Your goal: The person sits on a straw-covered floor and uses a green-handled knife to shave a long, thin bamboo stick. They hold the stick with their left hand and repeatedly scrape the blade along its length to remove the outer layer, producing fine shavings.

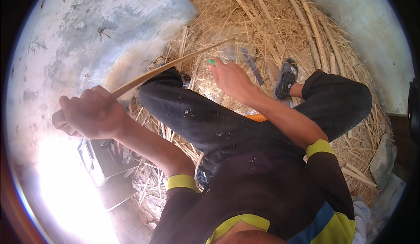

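Observation:
My left hand is closed around the near end of a long thin cane strip, which runs up and to the right over my left knee. My right hand reaches forward past that knee and grips a small tool with a green handle; its working end is hidden by my fingers. I sit cross-legged in black trousers on a heap of straw.
Dry straw and thick cane stalks cover the ground ahead. A knife-like tool lies in the straw beyond my right hand. My sandalled foot rests at right. A bare concrete floor lies to the left, with glare near my left elbow.

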Available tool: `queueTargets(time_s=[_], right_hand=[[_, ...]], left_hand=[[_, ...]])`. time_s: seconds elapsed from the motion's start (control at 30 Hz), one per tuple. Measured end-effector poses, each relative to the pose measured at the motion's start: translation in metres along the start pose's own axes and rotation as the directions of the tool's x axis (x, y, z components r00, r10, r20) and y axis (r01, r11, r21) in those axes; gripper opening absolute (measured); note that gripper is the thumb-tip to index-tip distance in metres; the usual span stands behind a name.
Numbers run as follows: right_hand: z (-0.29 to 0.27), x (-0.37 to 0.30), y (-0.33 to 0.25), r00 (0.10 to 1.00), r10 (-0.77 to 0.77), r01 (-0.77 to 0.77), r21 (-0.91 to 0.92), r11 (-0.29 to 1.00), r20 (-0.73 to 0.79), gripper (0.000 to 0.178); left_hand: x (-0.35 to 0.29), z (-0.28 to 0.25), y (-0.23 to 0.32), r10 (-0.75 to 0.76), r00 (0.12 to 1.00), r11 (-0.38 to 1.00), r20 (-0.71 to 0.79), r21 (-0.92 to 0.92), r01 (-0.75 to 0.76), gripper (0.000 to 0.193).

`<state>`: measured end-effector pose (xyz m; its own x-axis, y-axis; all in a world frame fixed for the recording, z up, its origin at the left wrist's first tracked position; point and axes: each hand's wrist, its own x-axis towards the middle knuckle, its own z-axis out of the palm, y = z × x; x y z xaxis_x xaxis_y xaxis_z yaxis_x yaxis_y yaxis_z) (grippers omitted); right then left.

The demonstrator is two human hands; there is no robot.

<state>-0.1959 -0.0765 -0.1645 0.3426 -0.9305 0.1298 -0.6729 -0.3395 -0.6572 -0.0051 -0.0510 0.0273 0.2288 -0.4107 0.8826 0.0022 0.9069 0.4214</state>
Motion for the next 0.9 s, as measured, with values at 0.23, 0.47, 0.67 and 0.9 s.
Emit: queueTargets(time_s=[0.23, 0.47, 0.67, 0.9], right_hand=[[0.023, 0.013, 0.020, 0.990, 0.104, -0.088, 0.167, 0.982, -0.094, 0.036], [0.025, 0.001, 0.004, 0.985, 0.034, -0.006, 0.162, 0.987, -0.171, 0.036], [0.010, 0.012, -0.007, 0.997, 0.072, -0.066, 0.297, 0.953, -0.009, 0.035], [0.018, 0.011, 0.019, 0.984, 0.180, -0.174, 0.295, 0.940, 0.005, 0.033]], left_hand=[[-0.005, 0.032, 0.003, 0.050, 0.971, 0.968, -0.235, 0.250, 0.010, 0.044], [-0.009, 0.038, 0.003, 0.084, 0.963, 0.944, -0.258, 0.329, 0.006, 0.042], [-0.008, 0.032, 0.004, 0.085, 0.927, 0.938, -0.364, 0.343, 0.049, 0.037], [-0.006, 0.028, -0.002, 0.091, 0.897, 0.922, -0.433, 0.376, 0.088, 0.035]])
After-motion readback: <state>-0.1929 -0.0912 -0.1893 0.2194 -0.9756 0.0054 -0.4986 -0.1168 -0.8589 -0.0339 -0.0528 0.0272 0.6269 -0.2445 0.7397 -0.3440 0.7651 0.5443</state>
